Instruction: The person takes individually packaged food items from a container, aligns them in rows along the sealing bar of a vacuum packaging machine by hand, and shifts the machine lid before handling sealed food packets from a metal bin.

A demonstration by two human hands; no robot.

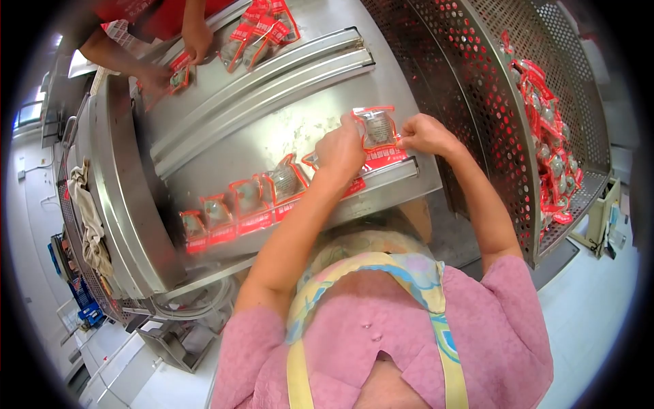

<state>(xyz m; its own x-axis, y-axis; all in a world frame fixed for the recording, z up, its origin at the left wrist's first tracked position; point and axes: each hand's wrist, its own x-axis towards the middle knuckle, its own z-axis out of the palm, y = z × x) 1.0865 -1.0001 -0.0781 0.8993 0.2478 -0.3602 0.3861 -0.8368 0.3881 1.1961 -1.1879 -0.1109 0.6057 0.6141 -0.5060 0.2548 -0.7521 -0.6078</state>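
Observation:
A clear plastic packet (377, 128) with red edges and a red printed strip lies near the right end of the steel work surface, a rounded grey-green item inside. My left hand (340, 148) is closed at its left edge, partly covering the neighbouring packet. My right hand (428, 134) pinches the packet's right side between thumb and fingers. Left of my hands, several similar packets, one of them a bulging packet (285, 178), stand in a row along the front bar (381, 183), their red strips towards me.
Across the raised metal rails (266, 92), another person's hands (197, 39) handle a packet beside a pile of packets (259, 34). A perforated metal bin (501, 129) on my right contains many filled packets (548, 136). A curved steel machine cover (129, 198) borders the left end.

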